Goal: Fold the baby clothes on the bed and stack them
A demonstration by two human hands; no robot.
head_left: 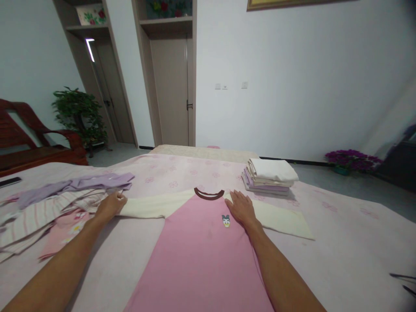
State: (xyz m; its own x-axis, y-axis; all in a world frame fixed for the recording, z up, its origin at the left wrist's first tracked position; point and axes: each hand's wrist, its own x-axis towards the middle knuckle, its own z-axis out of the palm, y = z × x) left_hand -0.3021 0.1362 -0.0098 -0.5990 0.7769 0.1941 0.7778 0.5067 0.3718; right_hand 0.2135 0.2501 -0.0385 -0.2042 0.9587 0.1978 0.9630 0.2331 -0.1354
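A pink long-sleeved shirt (201,251) with cream sleeves, a dark brown collar and a small duck-face patch lies spread out in front of me. My left hand (112,204) pinches the cuff end of the sleeve on the left, which is stretched out sideways. Resting flat near the shoulder seam, beside the collar and the patch, is my right hand (240,207), its fingers extended on the fabric. The other cream sleeve (282,219) reaches out to the right, past my right hand. The shirt's lower hem lies outside the view.
Loose clothes, among them a lilac garment (100,181) and a striped one (42,214), lie at the left. A stack of folded clothes (271,175) sits at the back right of the pink patterned sheet (344,242). A phone (10,182) lies at the far left.
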